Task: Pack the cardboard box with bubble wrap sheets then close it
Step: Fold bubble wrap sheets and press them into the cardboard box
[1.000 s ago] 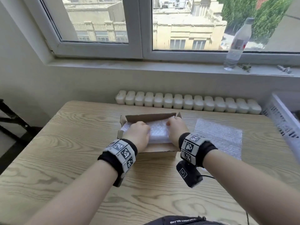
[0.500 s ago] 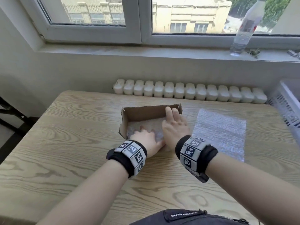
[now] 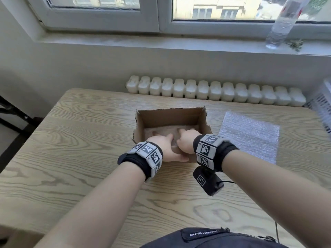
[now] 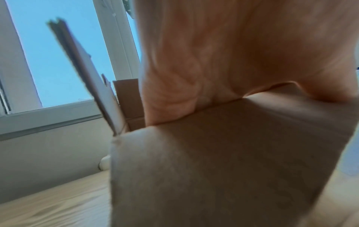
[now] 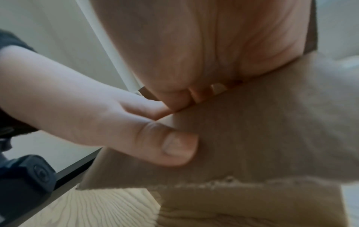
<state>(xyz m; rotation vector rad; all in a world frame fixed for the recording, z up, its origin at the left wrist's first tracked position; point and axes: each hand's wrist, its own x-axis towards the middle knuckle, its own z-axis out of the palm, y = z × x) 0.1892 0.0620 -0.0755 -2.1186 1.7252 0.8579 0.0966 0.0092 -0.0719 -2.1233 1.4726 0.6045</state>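
Observation:
An open cardboard box [image 3: 170,117] sits mid-table with a bubble wrap sheet [image 3: 166,130] lining its floor. My left hand [image 3: 165,146] holds the near wall: the thumb [image 5: 174,147] presses its outer face and the fingers hook over the rim inside. Close beside it, my right hand [image 3: 186,142] reaches over the same wall, its palm [image 5: 194,46] on the rim; its fingers are inside and its thumb is hidden. In the left wrist view the palm [image 4: 233,53] lies on the box edge [image 4: 213,153]. A spare bubble wrap sheet [image 3: 250,136] lies flat to the right.
A white radiator [image 3: 215,92] runs behind the table's [image 3: 71,158] far edge. A water bottle [image 3: 283,24] stands on the windowsill at the upper right. A white crate [image 3: 322,108] borders the table's right side. A black cable trails near the front edge.
My right hand, flat on the wrap with fingers stretched toward the far wall half a second ago, has pulled back to the near wall beside the left hand. The wrap now lies lower in the box.

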